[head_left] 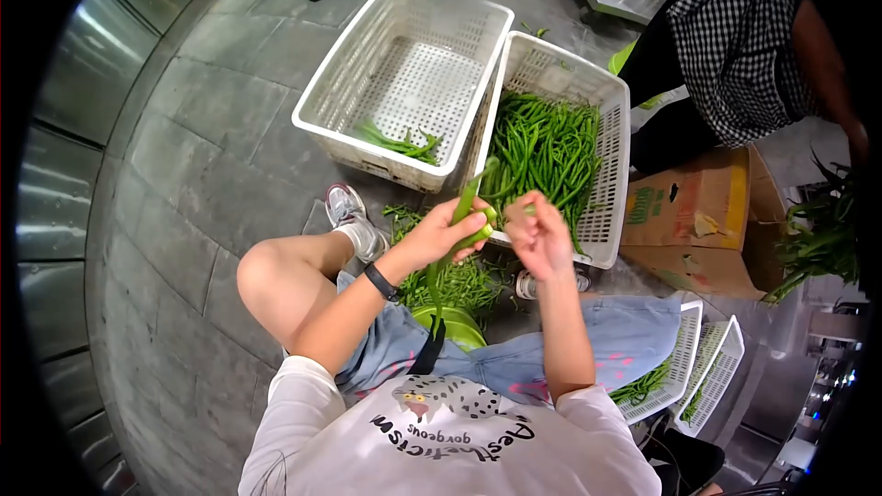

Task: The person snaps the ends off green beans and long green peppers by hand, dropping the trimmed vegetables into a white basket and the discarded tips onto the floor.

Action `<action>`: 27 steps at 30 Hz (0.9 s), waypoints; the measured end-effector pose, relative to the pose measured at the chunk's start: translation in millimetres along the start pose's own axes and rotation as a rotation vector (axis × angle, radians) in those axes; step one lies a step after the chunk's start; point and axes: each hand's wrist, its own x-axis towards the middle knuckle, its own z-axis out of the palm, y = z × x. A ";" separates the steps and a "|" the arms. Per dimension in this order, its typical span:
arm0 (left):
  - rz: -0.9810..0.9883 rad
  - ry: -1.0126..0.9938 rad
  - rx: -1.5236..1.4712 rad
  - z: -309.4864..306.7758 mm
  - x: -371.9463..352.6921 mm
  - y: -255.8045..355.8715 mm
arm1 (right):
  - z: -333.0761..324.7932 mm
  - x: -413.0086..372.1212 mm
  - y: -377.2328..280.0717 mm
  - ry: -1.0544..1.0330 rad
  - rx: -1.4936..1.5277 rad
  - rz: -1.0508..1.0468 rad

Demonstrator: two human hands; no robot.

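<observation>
My left hand (441,237) is closed around several long green chili peppers (467,195), one of which dangles down towards my lap. Close to its right, my right hand (539,237) has its fingers pinched together near the pepper ends. A small green bit shows at those fingertips, too blurred to name. Just beyond both hands stands a white plastic crate (614,174) with a heap of green chili peppers (548,147) in it. To its left is a second white crate (317,119) with a few peppers at its near end.
Green trimmings (464,285) lie on the grey tiled floor (197,184) between my feet. A green tub (464,331) is below my lap. At right are a cardboard box (684,207), leafy greens (822,230), stacked white baskets (721,372) and another person in a checked garment (735,46).
</observation>
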 end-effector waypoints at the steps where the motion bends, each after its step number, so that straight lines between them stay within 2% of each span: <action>1: 0.004 0.030 0.006 -0.8 -1.3 -2.3 | -1.1 -3.8 -6.4 -0.026 -0.055 -0.065; 2: 0.006 0.062 0.008 -3.1 0.1 -1.1 | -5.6 -5.5 -14.4 -0.049 -0.285 -0.111; 4: 0.000 0.072 0.072 -8.1 2.0 -0.5 | -7.0 -12.0 -16.7 -0.030 -1.122 -0.099; 5: -0.002 0.073 0.108 -9.6 2.8 -0.2 | -6.1 -14.6 -17.4 -0.027 -1.320 0.003; 6: -0.009 0.073 0.141 -10.7 3.4 -1.0 | 0.9 -15.4 -12.4 -0.023 -1.470 -0.053; 8: -0.038 0.033 0.229 -12.2 5.6 -8.6 | 3.1 -13.0 -5.1 0.025 -1.190 -0.099; 10: -0.068 -0.019 0.329 -8.4 6.2 -9.0 | 8.9 -1.7 -1.2 0.044 -1.060 -0.196; 12: -0.114 -0.077 0.437 -7.2 5.6 -7.8 | 21.4 2.6 -1.3 0.084 -1.033 -0.080; 14: 0.291 -0.162 0.661 -24.2 14.4 -40.5 | 13.6 7.7 2.0 0.091 -1.012 -0.080; 15: 0.193 -0.160 0.602 -22.0 12.7 -34.1 | 8.8 9.3 3.8 0.095 -1.004 -0.079; 17: 0.003 -0.154 0.477 -14.0 7.4 -13.3 | 1.8 9.4 6.5 0.125 -1.031 -0.133; 20: -0.061 -0.040 0.468 -11.4 4.7 -9.5 | -7.3 7.3 9.9 0.155 -1.146 -0.236; 21: -0.050 0.002 0.492 -7.1 3.1 -6.2 | -11.0 6.5 10.3 0.168 -1.204 -0.246; 25: 0.196 0.050 0.872 -4.1 -0.6 -11.4 | -20.8 4.8 12.1 0.205 -1.339 -0.270; 27: 0.201 0.083 0.998 0.2 -2.3 -10.7 | -20.4 3.4 12.0 0.191 -1.437 -0.310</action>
